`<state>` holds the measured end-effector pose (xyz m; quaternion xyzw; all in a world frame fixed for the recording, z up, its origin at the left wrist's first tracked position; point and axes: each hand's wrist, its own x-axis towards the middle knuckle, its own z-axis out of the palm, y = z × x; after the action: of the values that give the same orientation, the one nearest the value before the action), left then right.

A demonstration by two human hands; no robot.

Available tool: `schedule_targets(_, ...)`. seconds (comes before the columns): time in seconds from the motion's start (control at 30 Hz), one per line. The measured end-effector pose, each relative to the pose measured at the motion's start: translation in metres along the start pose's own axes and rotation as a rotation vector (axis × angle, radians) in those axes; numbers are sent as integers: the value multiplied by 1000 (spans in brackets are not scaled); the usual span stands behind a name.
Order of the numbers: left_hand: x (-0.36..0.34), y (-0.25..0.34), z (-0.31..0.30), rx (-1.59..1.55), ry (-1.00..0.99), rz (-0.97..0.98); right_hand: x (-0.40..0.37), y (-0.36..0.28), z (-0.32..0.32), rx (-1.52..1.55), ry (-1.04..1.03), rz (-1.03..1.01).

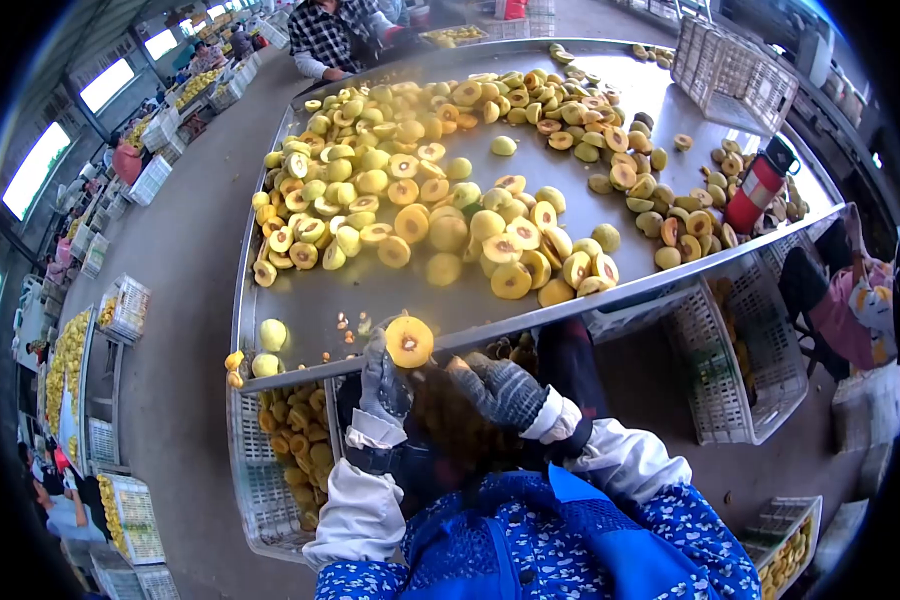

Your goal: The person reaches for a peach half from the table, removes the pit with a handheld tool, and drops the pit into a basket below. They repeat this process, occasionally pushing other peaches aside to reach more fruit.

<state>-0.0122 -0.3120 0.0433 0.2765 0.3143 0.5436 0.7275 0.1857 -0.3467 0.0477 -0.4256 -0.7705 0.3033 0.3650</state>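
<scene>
My left hand (385, 380), in a grey glove, grips a yellow peach half (409, 341) at the table's near edge. Its cut face is turned up and shows the hollow at the centre. Just to the right is my right hand (505, 390), also gloved, with its fingers curled and pointing toward the peach half. Whatever it may hold is hidden. Small brown pit pieces (344, 322) lie on the metal table (320, 290) beyond my left hand. Two pale peach pieces (272, 335) rest near the left corner.
A large heap of peach halves (400, 190) covers much of the table. A red bottle (758, 190) stands at the right edge, near a tipped white crate (735, 75). Below the edge is a crate of peach halves (242, 470). Another person (332, 40) stands across the table.
</scene>
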Motion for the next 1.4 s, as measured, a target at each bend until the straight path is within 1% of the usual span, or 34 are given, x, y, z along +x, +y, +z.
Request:
schedule_targets(0.03,-10,-5,13,-38,121,42,2,-1,2,-7,-11,45)
schedule_targets(0.1,-12,-12,20,56,107,107,2,2,11,-7,-2,96)
schedule_targets(0.13,-13,-14,22,104,98,140,0,6,13,-78,-19,53)
schedule_targets(0.2,-12,-23,20,88,84,171,-2,10,16,-217,-53,-33)
schedule_targets(0.27,-12,-31,19,71,80,204,-5,4,14,-226,-80,-21)
schedule_targets(0.33,-13,-35,22,146,188,240,-5,-2,12,-233,-110,-11)
schedule_targets(0.4,-11,-45,21,234,310,286,-7,5,28,258,-99,201)
schedule_targets(0.43,-13,-51,26,228,385,344,-8,8,34,506,-89,308)
schedule_targets(0.53,-12,-69,12,462,468,491,-9,-11,20,386,-117,339)
schedule_targets(0.57,-14,-68,17,354,478,428,-11,-7,23,285,-89,258)
schedule_targets(0.63,-7,-79,-9,435,460,445,-17,3,30,81,-33,95)
schedule_targets(0.67,-4,-81,-16,475,450,455,-17,0,27,38,-81,165)
schedule_targets(0.73,-1,-86,-28,338,438,375,-16,-11,15,-49,-180,305)
schedule_targets(0.77,-1,-86,-30,269,432,334,-17,-12,11,-48,-201,283)
schedule_targets(0.8,-6,-73,-16,511,287,326,-20,-10,5,-47,-222,261)
schedule_targets(0.83,-13,-47,11,751,136,311,-22,-9,-1,-45,-243,239)
schedule_targets(0.87,-16,-31,25,986,-20,289,-25,-7,-10,100,-311,266)
schedule_targets(0.9,-9,-28,25,1160,-257,174,-26,-7,-17,254,-427,347)
schedule_targets(0.93,-9,-21,26,1387,-399,-99,-27,-6,-24,407,-546,428)
schedule_targets(0.97,-1,-24,27,1494,-431,-52,-25,-3,-32,406,-659,456)
schedule_targets(1.0,3,-27,26,1604,-466,-2,-29,4,-25,580,-582,469)
schedule_targets(1.03,-2,-27,21,1313,-389,328,-34,12,-18,755,-510,473)
schedule_targets(1.07,-8,-37,20,1249,-199,515,-34,13,-13,956,-434,594)
schedule_targets(1.1,-14,-46,19,1178,-5,694,-31,25,-1,845,-457,497)
schedule_targets(1.13,-21,-62,15,1102,205,728,-29,33,12,736,-480,404)
schedule_targets(1.17,-26,-82,19,569,403,576,-33,31,27,807,-426,385)
schedule_targets(1.2,-31,-73,25,556,408,573,-37,28,41,877,-373,362)
schedule_targets(1.23,-31,-64,21,616,363,550,-42,26,56,946,-323,335)
schedule_targets(1.27,-31,-56,17,678,319,523,-38,19,41,1116,-487,453)
schedule_targets(1.3,-36,-41,30,800,278,517,-34,13,27,1254,-644,597)
schedule_targets(1.33,-39,-30,39,934,219,548,-25,-1,7,1252,-684,585)
schedule_targets(1.37,-40,-22,42,1077,126,629,-17,-15,-13,1250,-724,573)
schedule_targets(1.4,-40,-16,44,1216,26,712,-20,-6,-7,1225,-722,555)
